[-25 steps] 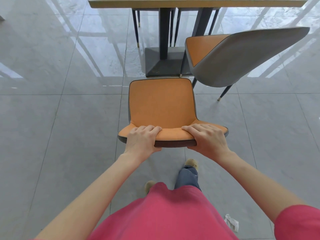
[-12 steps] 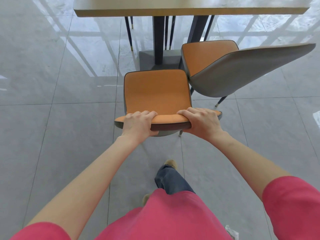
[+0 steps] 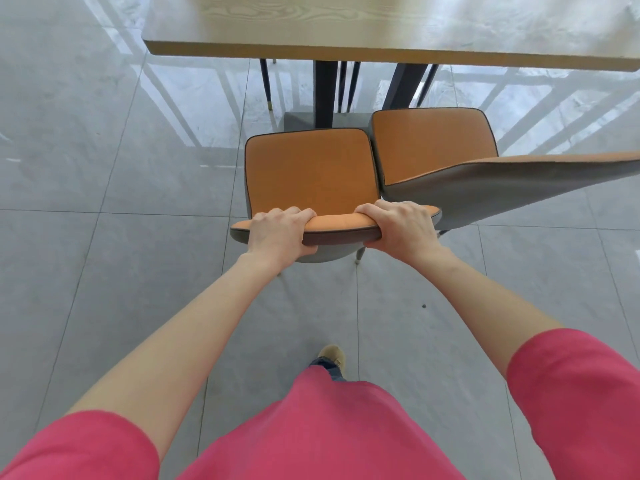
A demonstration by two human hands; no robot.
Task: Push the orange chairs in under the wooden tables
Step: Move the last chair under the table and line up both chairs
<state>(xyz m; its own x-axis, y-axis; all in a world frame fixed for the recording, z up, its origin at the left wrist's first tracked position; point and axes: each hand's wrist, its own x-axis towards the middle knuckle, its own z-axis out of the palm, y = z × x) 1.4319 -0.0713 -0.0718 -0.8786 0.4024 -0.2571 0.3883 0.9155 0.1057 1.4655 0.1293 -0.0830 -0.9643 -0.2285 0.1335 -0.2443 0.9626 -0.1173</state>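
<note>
Orange chair (image 3: 310, 169) is gripped by its backrest top, left hand (image 3: 278, 233) and right hand (image 3: 401, 226) both curled around it. Seat not yet under the wooden table (image 3: 381, 29) ahead of the hands; second chair (image 3: 433, 143), beside the right hand, likewise left out.

The wooden table (image 3: 346, 26) runs off the top and right edges. The second orange chair (image 3: 485, 181) has its backrest cut at the right edge, its legs mostly hidden.

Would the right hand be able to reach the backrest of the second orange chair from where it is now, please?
Probably yes. The right hand grips the held chair, and the second chair's backrest lies right beside it with nothing between; it would have to let go first.
</note>
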